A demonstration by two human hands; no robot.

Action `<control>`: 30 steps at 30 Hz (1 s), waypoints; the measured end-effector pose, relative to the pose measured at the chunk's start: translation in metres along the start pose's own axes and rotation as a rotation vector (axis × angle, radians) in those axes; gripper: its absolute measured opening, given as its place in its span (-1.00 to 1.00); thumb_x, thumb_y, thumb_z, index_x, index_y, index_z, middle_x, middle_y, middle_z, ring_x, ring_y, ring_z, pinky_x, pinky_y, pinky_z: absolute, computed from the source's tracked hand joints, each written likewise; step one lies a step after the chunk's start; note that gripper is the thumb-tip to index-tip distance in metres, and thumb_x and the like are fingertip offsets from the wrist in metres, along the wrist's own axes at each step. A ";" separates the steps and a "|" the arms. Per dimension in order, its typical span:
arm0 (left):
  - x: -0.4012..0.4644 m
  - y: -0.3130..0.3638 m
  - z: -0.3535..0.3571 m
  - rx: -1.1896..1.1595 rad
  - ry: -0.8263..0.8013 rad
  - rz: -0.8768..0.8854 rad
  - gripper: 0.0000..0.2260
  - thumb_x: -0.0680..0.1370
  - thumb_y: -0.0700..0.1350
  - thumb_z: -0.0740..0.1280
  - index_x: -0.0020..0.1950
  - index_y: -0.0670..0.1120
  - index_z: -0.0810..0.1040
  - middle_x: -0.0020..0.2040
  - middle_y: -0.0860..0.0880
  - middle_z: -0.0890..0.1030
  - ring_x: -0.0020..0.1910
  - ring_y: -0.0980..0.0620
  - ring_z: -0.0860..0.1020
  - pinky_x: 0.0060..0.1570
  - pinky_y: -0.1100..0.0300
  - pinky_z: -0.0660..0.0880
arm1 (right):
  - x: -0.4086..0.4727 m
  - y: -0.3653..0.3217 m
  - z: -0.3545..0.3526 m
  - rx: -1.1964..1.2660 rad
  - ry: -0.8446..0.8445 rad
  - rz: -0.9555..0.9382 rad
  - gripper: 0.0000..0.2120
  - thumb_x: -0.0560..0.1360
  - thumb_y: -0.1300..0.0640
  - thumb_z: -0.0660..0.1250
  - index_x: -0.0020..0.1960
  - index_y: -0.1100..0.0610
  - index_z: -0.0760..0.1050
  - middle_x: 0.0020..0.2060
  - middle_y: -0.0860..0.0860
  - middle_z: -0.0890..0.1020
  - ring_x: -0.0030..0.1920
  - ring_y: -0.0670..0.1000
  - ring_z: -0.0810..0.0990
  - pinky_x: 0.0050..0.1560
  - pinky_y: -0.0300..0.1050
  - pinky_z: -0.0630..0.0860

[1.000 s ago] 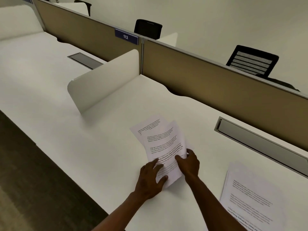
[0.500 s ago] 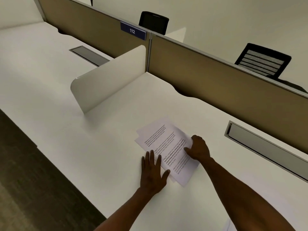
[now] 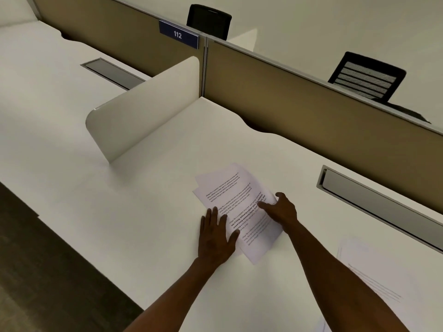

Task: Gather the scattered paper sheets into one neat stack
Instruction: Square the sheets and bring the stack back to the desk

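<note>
A few printed paper sheets (image 3: 233, 192) lie overlapped and slightly fanned on the white desk (image 3: 148, 212). My left hand (image 3: 215, 236) rests flat, fingers spread, against the sheets' left long edge. My right hand (image 3: 280, 209) presses on their right side, fingers curled over the paper's edge. Another pile of printed sheets (image 3: 374, 276) lies to the right, partly hidden behind my right forearm.
A white side divider (image 3: 143, 111) stands to the left of the papers. A tan partition (image 3: 311, 111) with a blue "112" sign (image 3: 178, 34) runs along the back. A grey cable slot (image 3: 374, 202) lies at the right. The desk's front edge drops to dark floor (image 3: 36, 271).
The two offset sheets were pushed together into a tighter overlap. My left hand flattened at their left edge and my right hand shifted to the right side. The view moved closer.
</note>
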State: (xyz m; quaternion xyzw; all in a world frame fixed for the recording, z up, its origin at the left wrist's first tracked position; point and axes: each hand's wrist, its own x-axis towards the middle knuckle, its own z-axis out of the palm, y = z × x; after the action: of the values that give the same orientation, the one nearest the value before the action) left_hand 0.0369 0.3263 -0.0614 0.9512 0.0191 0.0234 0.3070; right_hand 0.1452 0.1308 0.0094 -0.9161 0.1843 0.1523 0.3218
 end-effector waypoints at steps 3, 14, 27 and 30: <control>-0.002 -0.006 -0.003 -0.018 0.004 0.039 -0.43 0.51 0.12 0.36 0.42 -0.18 0.45 0.54 -0.24 0.27 0.56 -0.23 0.17 0.55 -0.08 0.06 | -0.001 0.006 -0.011 0.373 -0.117 0.183 -0.59 0.34 0.02 0.56 0.04 0.20 0.51 0.09 0.20 0.54 0.09 0.20 0.55 0.08 0.06 0.48; -0.015 0.010 -0.011 -0.143 0.056 -0.249 -0.34 0.47 0.03 0.42 0.51 -0.09 0.30 0.49 -0.18 0.27 0.43 -0.17 0.26 0.41 -0.05 0.28 | -0.044 0.038 -0.008 0.516 -0.159 0.135 -0.79 0.31 0.36 0.51 -0.14 0.15 0.59 -0.10 0.15 0.68 -0.16 0.11 0.64 -0.20 -0.08 0.56; 0.019 0.019 -0.039 -1.021 -0.042 -0.804 -0.30 0.48 -0.04 0.50 0.54 -0.12 0.27 0.45 -0.17 0.42 0.29 -0.17 0.52 0.23 -0.02 0.51 | -0.101 0.075 0.033 0.649 -0.016 0.151 -0.60 0.32 0.34 0.47 0.12 0.12 0.53 0.10 0.13 0.64 0.08 0.20 0.61 0.19 0.22 0.55; 0.026 0.011 -0.042 -1.006 -0.116 -0.760 -0.50 0.46 -0.07 0.53 0.30 -0.29 0.52 0.28 -0.30 0.57 0.12 -0.24 0.62 0.14 -0.10 0.58 | -0.108 0.080 0.032 0.651 -0.024 0.148 -0.62 0.32 0.33 0.47 0.09 0.08 0.54 0.09 0.10 0.64 0.08 0.18 0.61 0.20 0.21 0.55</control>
State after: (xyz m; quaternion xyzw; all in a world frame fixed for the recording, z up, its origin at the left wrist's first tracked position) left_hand 0.0603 0.3430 -0.0204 0.6168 0.3257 -0.1328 0.7041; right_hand 0.0100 0.1198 -0.0143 -0.7476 0.2856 0.1192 0.5876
